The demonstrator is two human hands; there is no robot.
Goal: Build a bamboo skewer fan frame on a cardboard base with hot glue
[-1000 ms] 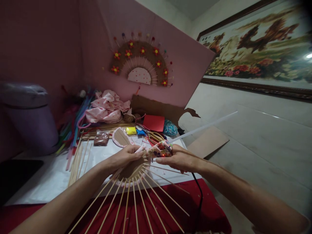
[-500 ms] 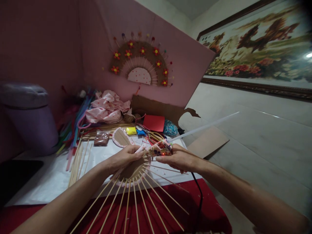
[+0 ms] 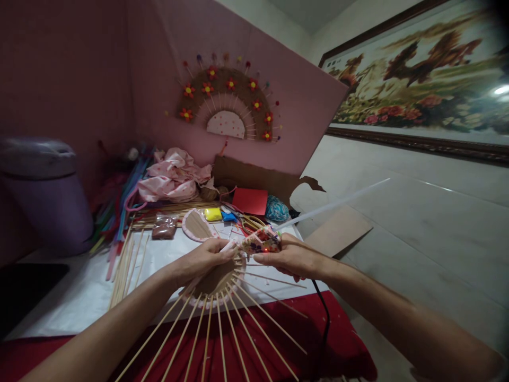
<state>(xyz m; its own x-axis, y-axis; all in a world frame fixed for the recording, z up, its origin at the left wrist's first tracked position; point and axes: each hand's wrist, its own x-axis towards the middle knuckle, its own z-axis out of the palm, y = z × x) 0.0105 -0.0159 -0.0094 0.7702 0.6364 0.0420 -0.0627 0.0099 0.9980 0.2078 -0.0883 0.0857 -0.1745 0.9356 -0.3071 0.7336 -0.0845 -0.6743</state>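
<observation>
My left hand (image 3: 212, 253) pinches the edge of a cardboard half-disc (image 3: 217, 278) rimmed with pale pink fabric. Thin wooden sticks (image 3: 222, 334) fan out from it toward me. In my right hand (image 3: 296, 257) is a flower-patterned hot glue gun (image 3: 260, 240), its small red light lit. A long clear glue stick (image 3: 338, 201) juts from its back and a black cord hangs below. The gun's nozzle points left, close to my left fingers and the half-disc's edge; whether it touches is hidden. A second fabric-rimmed cardboard half-disc (image 3: 196, 225) lies behind on the white sheet.
Scissors (image 3: 251, 223), blue yarn (image 3: 277, 208), red paper (image 3: 250, 201), clay packets (image 3: 164, 227) and crumpled pink fabric (image 3: 175, 175) crowd the back. Loose sticks (image 3: 129, 260) lie left, near a purple bin (image 3: 50, 196). A finished-looking fan (image 3: 230, 101) hangs on the pink board.
Both hands keep their holds on the half-disc and the glue gun, nearly still. The view has shifted very slightly.
</observation>
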